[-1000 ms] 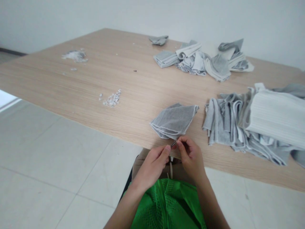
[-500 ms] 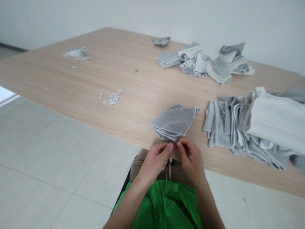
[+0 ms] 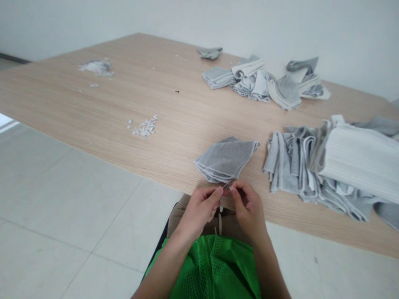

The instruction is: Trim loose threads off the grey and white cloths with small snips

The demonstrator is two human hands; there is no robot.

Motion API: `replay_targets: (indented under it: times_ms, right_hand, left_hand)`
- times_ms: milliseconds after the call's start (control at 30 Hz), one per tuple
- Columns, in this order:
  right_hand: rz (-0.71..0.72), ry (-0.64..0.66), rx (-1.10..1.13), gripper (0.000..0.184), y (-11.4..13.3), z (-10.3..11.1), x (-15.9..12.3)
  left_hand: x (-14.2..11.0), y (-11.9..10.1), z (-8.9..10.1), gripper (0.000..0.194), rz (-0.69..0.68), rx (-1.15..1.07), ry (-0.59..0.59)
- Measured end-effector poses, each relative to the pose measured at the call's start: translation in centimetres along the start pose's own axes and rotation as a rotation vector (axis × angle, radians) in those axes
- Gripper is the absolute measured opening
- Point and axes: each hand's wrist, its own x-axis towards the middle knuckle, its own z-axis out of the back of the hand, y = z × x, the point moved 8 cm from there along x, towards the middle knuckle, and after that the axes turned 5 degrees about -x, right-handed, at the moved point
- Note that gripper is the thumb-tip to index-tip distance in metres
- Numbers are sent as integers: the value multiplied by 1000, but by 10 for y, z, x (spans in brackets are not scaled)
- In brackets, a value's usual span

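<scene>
A grey folded cloth (image 3: 227, 158) with pale stitched edges lies near the table's front edge, its near corner running to my fingertips. My left hand (image 3: 203, 207) is closed, thumb pressed against the forefinger in a pinch at that corner. Close by on the right, my right hand (image 3: 251, 209) pinches the same corner between thumb and forefinger. A small bit of the cloth shows between the two sets of fingertips, a short gap apart. The fingers partly hide the corner.
To the right lies a heap of grey cloths (image 3: 286, 166) with a white ribbed cloth (image 3: 361, 153) on top. More crumpled cloths (image 3: 255, 83) lie at the back. White scraps (image 3: 146, 126) and a larger scrap pile (image 3: 98, 67) sit leftward, and a tiny dark object (image 3: 177, 91) mid-table.
The fingertips are slightly further apart, and more of the cloth's corner shows between them. The whole view has shifted a little; the piles look unchanged.
</scene>
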Motion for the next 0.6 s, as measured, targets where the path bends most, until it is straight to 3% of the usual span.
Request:
replay_targets:
  times_ms: [133, 300, 500, 600]
  right_hand:
    - [-20, -27, 25, 13, -4, 5, -1]
    - [-94, -5, 116, 14, -10, 7, -3]
    - [-159, -77, 204, 20, -19, 15, -7]
    - [-144, -135, 168, 19, -7, 25, -8]
  left_hand:
    - [-5, 0, 10, 43, 9, 40, 6]
    - [-21, -1, 35, 50, 17, 34, -27]
    - [-35, -3, 58, 50, -43, 59, -26]
    - [-40, -3, 66, 51, -56, 94, -32]
